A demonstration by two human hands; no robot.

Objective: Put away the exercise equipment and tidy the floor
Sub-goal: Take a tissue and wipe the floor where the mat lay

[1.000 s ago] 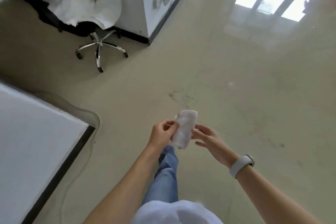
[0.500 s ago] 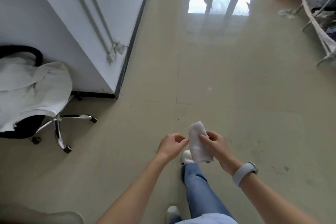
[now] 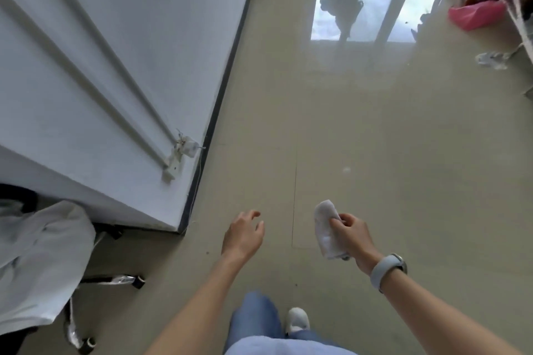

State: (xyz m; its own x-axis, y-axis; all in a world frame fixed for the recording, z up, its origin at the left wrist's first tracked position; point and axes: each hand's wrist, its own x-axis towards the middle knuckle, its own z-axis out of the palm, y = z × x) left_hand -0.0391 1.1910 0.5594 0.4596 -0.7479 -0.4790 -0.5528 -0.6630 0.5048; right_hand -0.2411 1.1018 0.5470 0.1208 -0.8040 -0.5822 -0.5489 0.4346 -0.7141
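A folded white cloth point(image 3: 326, 228) hangs in front of me over the beige floor point(image 3: 360, 130). My right hand point(image 3: 350, 235) grips it with curled fingers, a grey band on its wrist. To the left, my left hand point(image 3: 243, 235) hovers apart from the cloth, fingers relaxed and holding nothing. A small white speck point(image 3: 346, 169) lies on the floor ahead of my hands.
A white wall corner with a black skirting point(image 3: 202, 153) juts out on the left. An office chair point(image 3: 43, 262) draped in white fabric stands at the lower left. At the far right are a pink basin point(image 3: 476, 14), a crumpled white scrap point(image 3: 491, 60) and a drying rack.
My left hand has let go of the cloth and moved away to the left; only my right hand holds it now. The view has swung forward, past the wall corner.
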